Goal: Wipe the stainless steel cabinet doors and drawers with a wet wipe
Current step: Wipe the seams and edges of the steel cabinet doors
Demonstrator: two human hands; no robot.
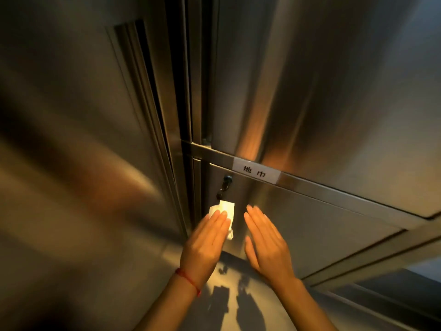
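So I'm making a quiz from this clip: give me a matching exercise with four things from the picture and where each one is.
Things:
1. wet wipe
2. white label
3. red string bracelet
4. right hand

Places:
A. on the horizontal bar above the lower door
B. flat on the lower door, holding nothing
C. around the left wrist
D. under the left hand's fingers, just below the lock

Pairs: 1-D, 2-A, 3-C, 4-B
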